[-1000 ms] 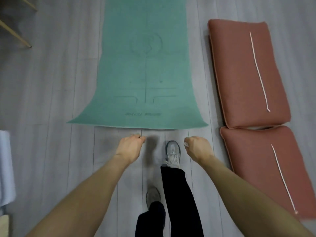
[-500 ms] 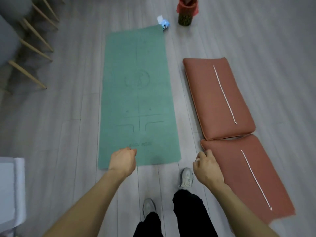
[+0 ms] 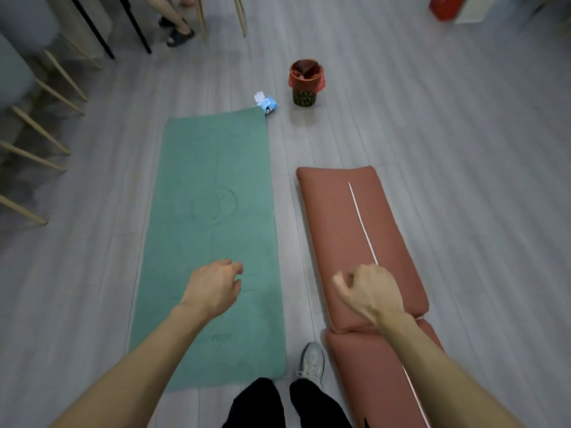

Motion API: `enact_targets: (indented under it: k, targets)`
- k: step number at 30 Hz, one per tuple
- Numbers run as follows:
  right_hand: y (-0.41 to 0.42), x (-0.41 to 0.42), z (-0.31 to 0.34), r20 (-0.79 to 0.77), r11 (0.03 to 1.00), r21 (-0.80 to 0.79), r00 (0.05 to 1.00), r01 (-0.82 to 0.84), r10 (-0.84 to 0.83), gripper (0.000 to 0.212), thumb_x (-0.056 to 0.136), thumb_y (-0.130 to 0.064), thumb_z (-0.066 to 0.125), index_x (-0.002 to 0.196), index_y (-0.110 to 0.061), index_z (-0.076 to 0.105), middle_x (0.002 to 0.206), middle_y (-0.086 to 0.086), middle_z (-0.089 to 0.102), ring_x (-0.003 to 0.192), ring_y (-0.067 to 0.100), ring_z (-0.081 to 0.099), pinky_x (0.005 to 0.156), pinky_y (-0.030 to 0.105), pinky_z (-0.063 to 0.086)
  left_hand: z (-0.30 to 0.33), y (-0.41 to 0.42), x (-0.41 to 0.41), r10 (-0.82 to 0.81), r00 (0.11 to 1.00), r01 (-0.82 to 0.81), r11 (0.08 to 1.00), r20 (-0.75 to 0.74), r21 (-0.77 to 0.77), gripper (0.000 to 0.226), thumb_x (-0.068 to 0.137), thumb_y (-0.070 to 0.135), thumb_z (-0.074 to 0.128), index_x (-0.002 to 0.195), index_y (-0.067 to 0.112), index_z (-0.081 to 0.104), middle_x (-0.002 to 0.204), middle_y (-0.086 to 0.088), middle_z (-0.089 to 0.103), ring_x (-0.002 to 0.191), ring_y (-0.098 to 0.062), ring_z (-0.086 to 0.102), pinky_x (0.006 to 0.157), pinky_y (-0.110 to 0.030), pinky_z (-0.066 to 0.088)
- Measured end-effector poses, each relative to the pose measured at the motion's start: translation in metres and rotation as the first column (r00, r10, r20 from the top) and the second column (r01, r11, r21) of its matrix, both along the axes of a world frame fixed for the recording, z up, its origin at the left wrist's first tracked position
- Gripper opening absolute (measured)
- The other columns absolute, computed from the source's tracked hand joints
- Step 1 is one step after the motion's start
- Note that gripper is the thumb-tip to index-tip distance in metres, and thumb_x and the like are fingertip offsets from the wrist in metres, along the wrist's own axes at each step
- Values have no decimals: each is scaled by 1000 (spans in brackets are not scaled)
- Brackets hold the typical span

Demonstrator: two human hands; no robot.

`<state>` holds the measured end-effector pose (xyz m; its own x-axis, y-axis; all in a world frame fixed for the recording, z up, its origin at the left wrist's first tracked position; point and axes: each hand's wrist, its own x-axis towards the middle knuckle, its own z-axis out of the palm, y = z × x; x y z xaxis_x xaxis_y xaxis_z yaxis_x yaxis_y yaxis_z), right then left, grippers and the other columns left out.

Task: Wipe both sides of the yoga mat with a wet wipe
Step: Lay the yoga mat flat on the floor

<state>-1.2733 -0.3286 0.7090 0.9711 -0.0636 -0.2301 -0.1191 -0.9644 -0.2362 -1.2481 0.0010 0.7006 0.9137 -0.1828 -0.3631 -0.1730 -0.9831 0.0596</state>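
Note:
A green yoga mat [image 3: 213, 186] lies flat and unrolled on the grey floor, running away from me. A blue and white pack of wet wipes [image 3: 266, 104] sits on the floor at the mat's far right corner. My left hand [image 3: 213, 285] hangs in the air over the near part of the mat, fingers loosely curled, holding nothing. My right hand [image 3: 369, 288] hangs over the red cushion to the right, fingers also loosely curled and empty.
Two red cushions [image 3: 349, 230] lie end to end right of the mat. A small bin with a red liner [image 3: 305, 83] stands beyond the mat. Chair legs [image 3: 37, 131] line the left side. Another person's feet [image 3: 176, 29] show at the top.
My view has risen and I have stepped forward beside the mat. Both hands moved forward, the left now over the mat and the right over the cushion.

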Motion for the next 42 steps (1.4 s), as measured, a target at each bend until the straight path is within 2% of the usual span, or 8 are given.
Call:
enact_targets:
  k: [3,15,19,24,28,32,35,42]
  targets:
    - [-19,64,17,95,997,-72,995,-18,25,68,99,-55,45,47,-14,33,45,2,38,48,32,46,51,36,36,16,-21,50,41,999,-41,999,27,-27,30,100,41,55,128,33,64,119,7,68,112,-23,67,88,-38,55]
    - [-86,376,-4,184,975,-176,968,-137,170,42,91,-39,37,54,-18,37,51,-3,34,46,24,36,49,31,25,-15,-93,375,81,996,-78,994,32,-78,29,98,35,55,123,28,67,113,5,67,109,-24,67,85,-38,54]
    - [-108,506,-10,156,996,-61,986,-58,67,17,82,-36,60,81,-22,51,81,-5,51,74,21,47,58,33,41,-25,-132,519,28,998,-33,995,-54,-94,31,100,36,53,128,29,65,121,4,66,112,-25,67,87,-36,52]
    - [-138,649,16,149,997,70,989,-32,21,59,66,4,49,123,-9,52,112,5,53,103,28,55,85,36,50,15,-173,676,-30,997,20,991,-78,-135,33,100,37,55,131,29,64,126,3,65,114,-27,66,92,-38,51]
    - [-157,765,36,183,983,182,983,-12,-21,68,80,11,46,144,-9,41,135,8,51,116,26,57,90,30,51,45,-195,799,-21,1000,24,988,19,-153,32,99,37,55,129,30,65,122,6,66,112,-24,66,87,-37,52]
    - [-173,893,38,267,962,270,963,-28,-47,50,99,-23,65,141,-24,39,123,4,64,83,31,68,65,38,52,52,-210,920,-19,998,26,993,61,-111,29,100,38,54,126,30,65,120,6,65,109,-24,66,85,-37,54]
    - [-182,1004,30,272,946,325,956,21,-115,50,92,-43,78,128,-27,47,100,-5,65,75,22,65,64,36,51,43,-223,1016,7,993,5,995,117,-102,27,101,38,55,124,31,66,120,7,65,106,-24,66,78,-35,50]
    - [-192,1254,-46,256,855,510,966,-95,-46,34,93,-17,74,123,-21,58,113,-11,54,88,7,60,75,33,57,6,-237,1210,254,958,-237,963,133,-130,25,97,35,61,119,28,69,112,2,68,99,-30,67,74,-39,55]
